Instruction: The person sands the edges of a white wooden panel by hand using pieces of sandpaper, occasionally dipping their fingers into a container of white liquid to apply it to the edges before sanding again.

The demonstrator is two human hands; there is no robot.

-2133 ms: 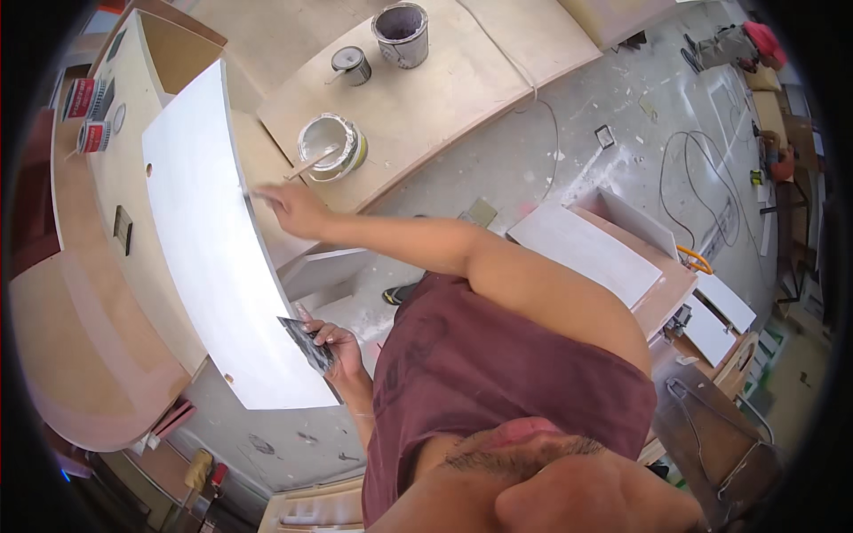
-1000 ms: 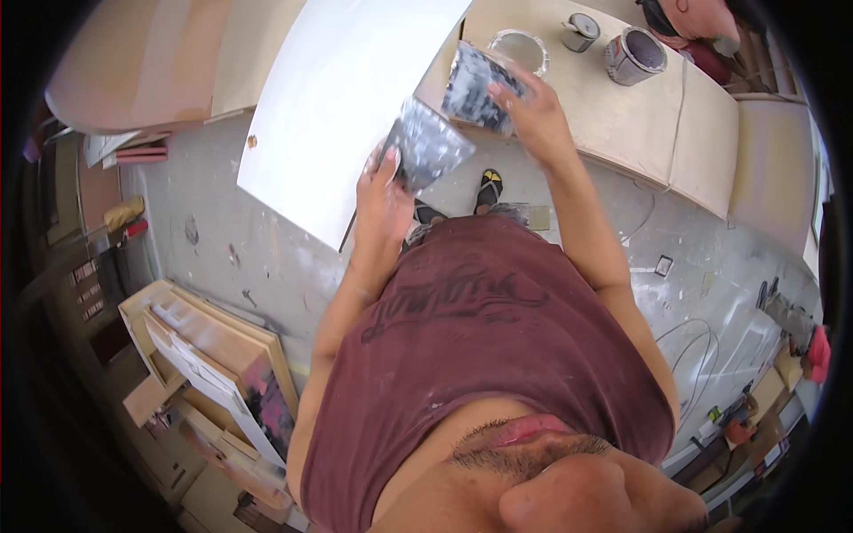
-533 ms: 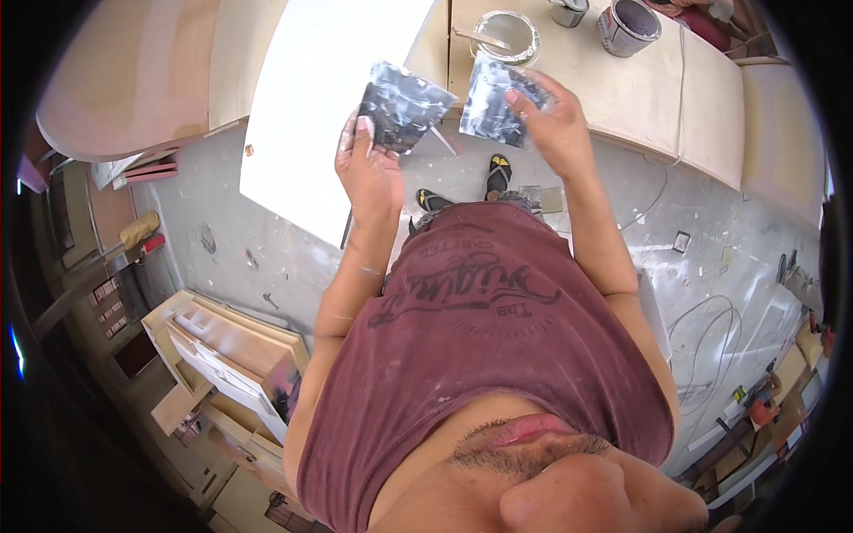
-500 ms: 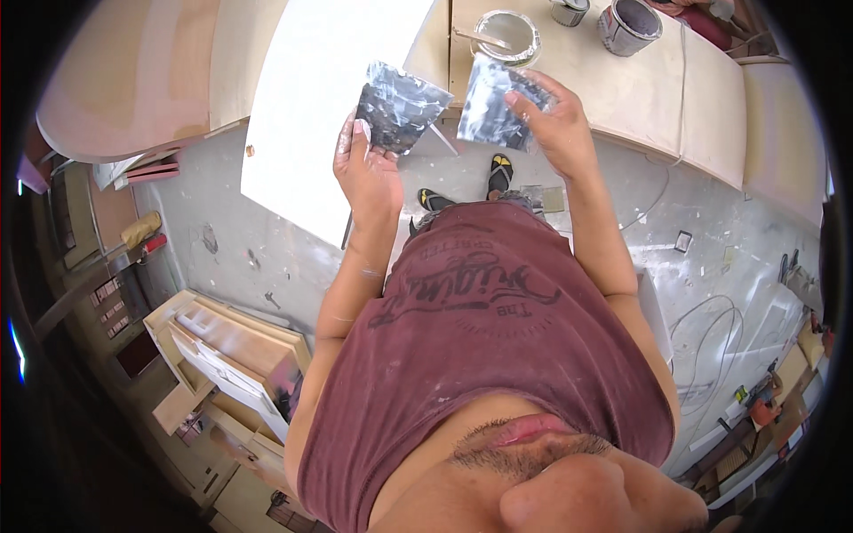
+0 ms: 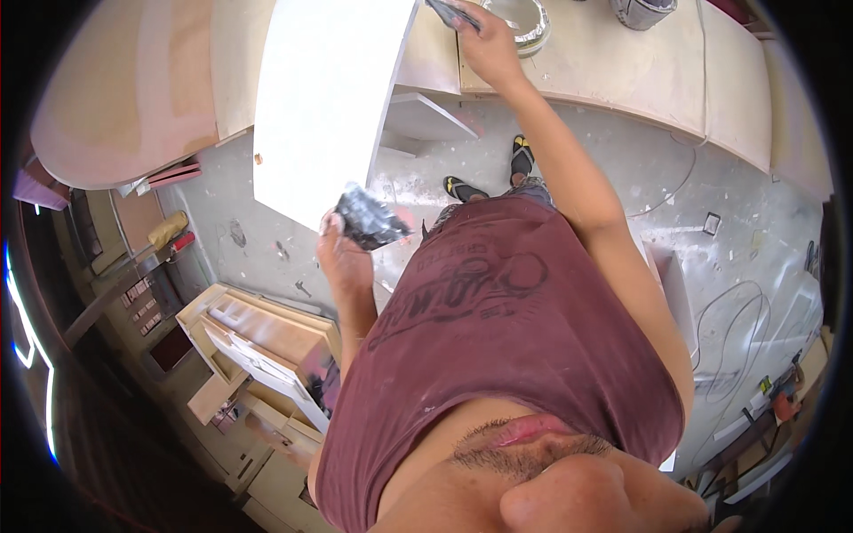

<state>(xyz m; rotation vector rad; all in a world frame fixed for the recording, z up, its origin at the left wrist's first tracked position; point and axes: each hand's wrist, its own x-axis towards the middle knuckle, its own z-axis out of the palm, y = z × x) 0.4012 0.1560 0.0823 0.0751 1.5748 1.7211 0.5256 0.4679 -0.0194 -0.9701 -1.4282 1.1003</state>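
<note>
Two hands that half a second ago held their smeared blades side by side in front of our chest are now well apart. Our right hand [image 5: 487, 49] has gone to the upper middle of the frame, its grip closed on a putty knife [image 5: 453, 12] just beside the open white filler tin [image 5: 522, 19] on the counter [image 5: 622, 67]. Our left hand [image 5: 340, 258] has dropped to centre left, gripping the dark scraper blade [image 5: 369, 218] near the white panel [image 5: 324, 98]. We judge the knife is going for more filler.
</note>
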